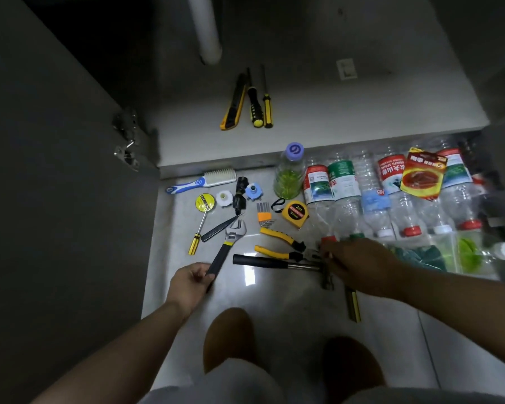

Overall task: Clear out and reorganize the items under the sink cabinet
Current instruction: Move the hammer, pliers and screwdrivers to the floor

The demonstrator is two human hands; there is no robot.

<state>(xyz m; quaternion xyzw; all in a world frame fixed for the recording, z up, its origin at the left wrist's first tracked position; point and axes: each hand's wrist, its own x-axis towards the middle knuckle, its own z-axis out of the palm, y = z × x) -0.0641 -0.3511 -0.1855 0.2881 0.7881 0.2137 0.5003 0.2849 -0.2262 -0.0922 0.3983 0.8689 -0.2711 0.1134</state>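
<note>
My left hand point(191, 282) grips the black handle of an adjustable wrench point(226, 244), whose jaw points away over the floor tiles. My right hand point(362, 266) is curled over the hammer's head, beside the jaws of the yellow pliers point(280, 243), and a yellow-black tool point(353, 304) sticks out beneath it, apparently held. The hammer point(263, 261) lies flat between my hands. A yellow-black utility knife point(233, 107) and two screwdrivers point(260, 106) lie side by side on the cabinet floor point(362, 112).
Several plastic bottles point(344, 185) lie in a row on the right, with a red-yellow packet point(421, 176) on them. A brush point(207, 179), tape measure point(296, 212), hex keys point(264, 212), small screwdriver point(199, 231) and clear box point(449, 255) sit on the tiles. A white drainpipe point(207, 30) hangs in the cabinet; its open door point(56, 141) stands left.
</note>
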